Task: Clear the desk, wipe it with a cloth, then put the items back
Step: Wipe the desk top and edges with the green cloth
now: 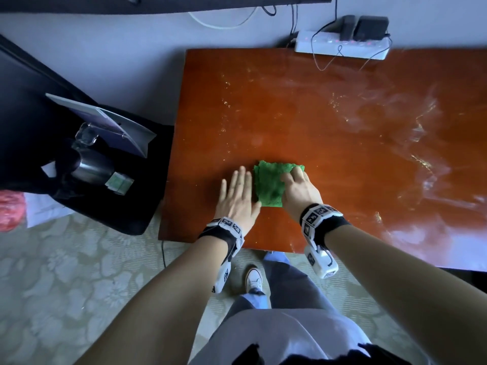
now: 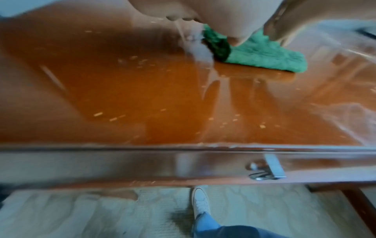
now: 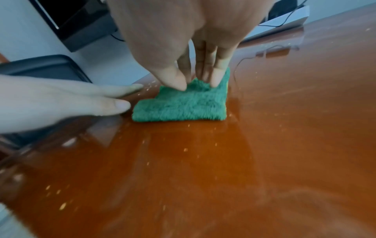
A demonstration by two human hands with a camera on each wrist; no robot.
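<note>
Green cloth (image 1: 271, 184) folded flat on the red-brown bench (image 1: 329, 122), near the front edge toward the left end. Right hand (image 1: 299, 191) on top of the cloth's right side, fingers (image 3: 215, 77) bent down with the tips and thumb pressing into the pile; a pinch rather than a full grasp, with the near edge of the cloth lying free on the wood. Left hand (image 1: 238, 197) flat on the bench just beside the cloth's left edge, fingers (image 3: 120, 104) straight and released, thumb close to the cloth's near corner; touching or not, cannot tell. Pale crumbs and smeared streaks scattered across the wood, heavier streaking on the right half. White power strip (image 1: 342, 46) at the back edge, with black adapters plugged in and thin cables trailing onto the bench. Black chair (image 1: 79, 180) left of the bench, carrying a metal flask (image 1: 91, 165), a glass (image 1: 85, 134), a booklet (image 1: 105, 122) and a small green packet (image 1: 118, 183). Below the front edge, patterned carpet (image 1: 66, 272) and a white shoe (image 1: 254, 279).
</note>
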